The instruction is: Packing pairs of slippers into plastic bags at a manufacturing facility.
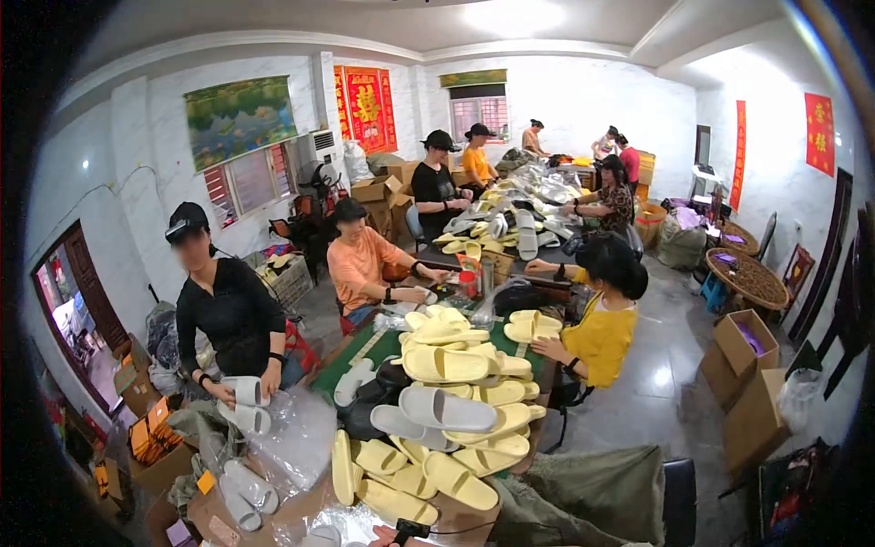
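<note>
At the bottom edge shows a small part of my right hand (385, 536), beside a black wrist device with a cable. Its fingers are mostly cut off by the frame, so I cannot make out whether it grips anything. My left hand is out of view. Close by lie clear plastic bags (351, 526) and a grey slipper (323, 536) at the lower edge. Just beyond is a heap of pale yellow slippers (460, 481), with grey slippers (447, 409) on top and dark slippers (369, 415) at its left side. A grey pair (251, 486) rests to the left.
A person in black at left holds grey slippers (244, 390) over a clear plastic sheet (290, 442). Others work along the long table. A green sack (592, 497) lies at right, cardboard boxes (758, 415) beyond it. Orange packets (153, 430) fill a box at left.
</note>
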Demonstrator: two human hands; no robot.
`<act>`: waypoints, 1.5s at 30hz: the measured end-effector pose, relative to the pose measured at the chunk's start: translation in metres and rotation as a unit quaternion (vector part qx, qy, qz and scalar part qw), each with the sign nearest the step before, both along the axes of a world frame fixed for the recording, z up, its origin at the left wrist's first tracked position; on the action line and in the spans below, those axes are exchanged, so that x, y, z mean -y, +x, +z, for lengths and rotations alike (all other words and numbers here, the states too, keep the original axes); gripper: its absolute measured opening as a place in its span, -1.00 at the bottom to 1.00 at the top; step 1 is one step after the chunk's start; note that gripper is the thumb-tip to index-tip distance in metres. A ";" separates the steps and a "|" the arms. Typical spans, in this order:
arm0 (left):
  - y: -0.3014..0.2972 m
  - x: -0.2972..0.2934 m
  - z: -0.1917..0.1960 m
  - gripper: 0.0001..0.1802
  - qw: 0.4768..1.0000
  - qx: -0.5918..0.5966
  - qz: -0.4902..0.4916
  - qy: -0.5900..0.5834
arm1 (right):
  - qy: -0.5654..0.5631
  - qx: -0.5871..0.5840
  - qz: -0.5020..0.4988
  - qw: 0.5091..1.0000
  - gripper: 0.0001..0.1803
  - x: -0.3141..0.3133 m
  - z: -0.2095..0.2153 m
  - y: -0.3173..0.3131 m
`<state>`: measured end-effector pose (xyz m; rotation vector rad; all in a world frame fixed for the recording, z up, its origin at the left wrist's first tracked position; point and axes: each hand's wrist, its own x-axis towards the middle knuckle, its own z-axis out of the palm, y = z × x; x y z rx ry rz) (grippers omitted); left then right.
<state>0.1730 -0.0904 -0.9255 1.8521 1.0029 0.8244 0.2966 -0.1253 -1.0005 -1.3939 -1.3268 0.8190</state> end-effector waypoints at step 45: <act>-0.054 0.023 0.036 -0.89 0.996 0.080 0.022 0.004 | 0.011 -0.168 0.191 0.967 -0.41 0.009 0.087 -0.036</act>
